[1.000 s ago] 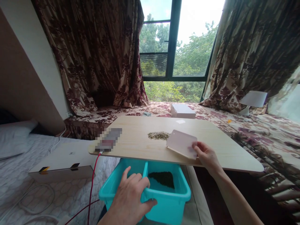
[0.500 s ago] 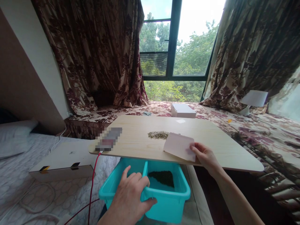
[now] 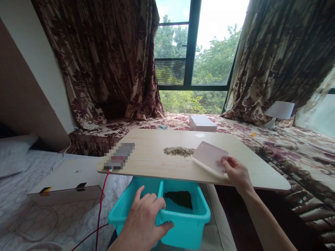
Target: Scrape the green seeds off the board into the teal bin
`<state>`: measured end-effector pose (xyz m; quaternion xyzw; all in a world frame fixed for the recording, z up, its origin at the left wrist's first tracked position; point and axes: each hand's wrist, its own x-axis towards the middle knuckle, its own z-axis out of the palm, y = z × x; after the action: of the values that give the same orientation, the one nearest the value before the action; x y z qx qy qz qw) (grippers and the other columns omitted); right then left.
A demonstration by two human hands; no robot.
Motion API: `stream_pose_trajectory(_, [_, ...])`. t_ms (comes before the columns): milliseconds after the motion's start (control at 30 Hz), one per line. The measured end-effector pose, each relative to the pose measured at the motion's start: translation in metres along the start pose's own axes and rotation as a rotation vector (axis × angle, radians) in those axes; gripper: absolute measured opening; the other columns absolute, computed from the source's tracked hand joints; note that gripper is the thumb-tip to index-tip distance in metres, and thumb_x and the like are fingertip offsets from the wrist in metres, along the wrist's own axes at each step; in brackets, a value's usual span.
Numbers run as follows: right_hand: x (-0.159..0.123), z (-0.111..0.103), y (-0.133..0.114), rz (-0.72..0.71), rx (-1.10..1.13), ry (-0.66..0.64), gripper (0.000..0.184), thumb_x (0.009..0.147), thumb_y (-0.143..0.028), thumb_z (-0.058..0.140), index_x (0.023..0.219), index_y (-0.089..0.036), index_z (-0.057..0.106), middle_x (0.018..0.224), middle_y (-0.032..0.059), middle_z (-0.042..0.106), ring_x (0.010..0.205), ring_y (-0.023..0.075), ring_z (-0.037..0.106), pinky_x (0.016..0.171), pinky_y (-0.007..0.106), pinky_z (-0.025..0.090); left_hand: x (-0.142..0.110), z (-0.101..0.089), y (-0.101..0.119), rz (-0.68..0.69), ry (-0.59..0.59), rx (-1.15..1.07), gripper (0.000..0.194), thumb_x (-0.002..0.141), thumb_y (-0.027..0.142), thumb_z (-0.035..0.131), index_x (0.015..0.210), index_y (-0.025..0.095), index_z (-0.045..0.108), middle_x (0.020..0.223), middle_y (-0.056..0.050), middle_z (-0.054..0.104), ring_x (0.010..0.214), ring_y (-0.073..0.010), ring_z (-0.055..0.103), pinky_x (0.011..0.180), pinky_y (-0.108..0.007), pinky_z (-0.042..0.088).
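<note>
My right hand (image 3: 237, 172) pinches a thin, translucent plastic scraper card (image 3: 210, 157) by its right corner, tilted over the tabletop (image 3: 146, 165). Just left of the card lies a flat, elongated pile of small greenish seeds or grains (image 3: 178, 151). My left hand (image 3: 146, 218) grips the near side of a turquoise two-compartment bin (image 3: 183, 221), fingers over the divider and thumb on the front. Dark green material (image 3: 180, 199), too fine to name, lies in the right compartment. The left hand partly hides the left compartment.
A pixelated device (image 3: 119, 156) with a red cable (image 3: 101, 205) lies at the tabletop's left end. A white box (image 3: 202, 123) stands behind the table, and a small lamp (image 3: 280, 111) farther right. Another white box (image 3: 68, 177) rests on the bed.
My right hand and the card have shifted right and slightly up, exposing more of the pile's right end. My left hand keeps its hold on the bin. The view has shifted slightly.
</note>
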<state>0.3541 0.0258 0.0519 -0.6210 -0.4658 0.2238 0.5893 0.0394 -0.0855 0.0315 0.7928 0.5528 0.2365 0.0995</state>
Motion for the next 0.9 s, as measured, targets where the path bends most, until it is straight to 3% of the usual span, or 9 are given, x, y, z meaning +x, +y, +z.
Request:
stream_pose_trajectory(267, [-0.009,0.016,0.005,-0.063,-0.04,-0.057,0.029,0.069,-0.041,0.06,0.084,-0.017,0.066,0.079,0.0081,0.075,0.072,0.0219,0.068,0.056,0.029,0.05,0.002,0.004,0.004,0.052,-0.047,0.071,0.027,0.066,0.037,0.08,0.077,0.024,0.06,0.075,0.005,0.057,0.079,-0.0188,0.058,0.105,-0.057,0.024])
stream_pose_trajectory(567, [-0.016,0.028,0.001,-0.059,0.003,-0.119,0.025,0.066,-0.039,0.062,0.079,-0.018,0.066,0.079,0.0073,0.075,0.075,0.023,0.069,0.061,0.03,0.052,0.023,0.018,0.041,0.213,-0.175,0.133,0.04,0.063,0.054,0.082,0.081,0.025,0.062,0.079,0.003,0.06,0.083,-0.0194,0.059,0.109,-0.057,0.023])
stream_pose_trajectory(733, [-0.036,0.038,-0.006,0.036,0.093,-0.287,0.03,0.066,-0.044,0.065,0.083,-0.019,0.065,0.077,0.007,0.074,0.063,0.0208,0.066,0.045,0.027,0.049,0.029,0.018,0.055,0.239,-0.199,0.147,0.042,0.061,0.054,0.083,0.083,0.025,0.063,0.082,0.002,0.062,0.086,-0.02,0.06,0.109,-0.055,0.025])
stream_pose_trajectory(900, [-0.058,0.044,-0.022,0.01,0.14,-0.489,0.033,0.066,-0.048,0.069,0.079,-0.017,0.067,0.07,0.0059,0.073,0.058,0.0176,0.063,0.045,0.025,0.047,0.029,0.016,0.056,0.224,-0.205,0.152,0.041,0.061,0.054,0.083,0.083,0.024,0.065,0.081,0.001,0.063,0.085,-0.0212,0.06,0.108,-0.056,0.027])
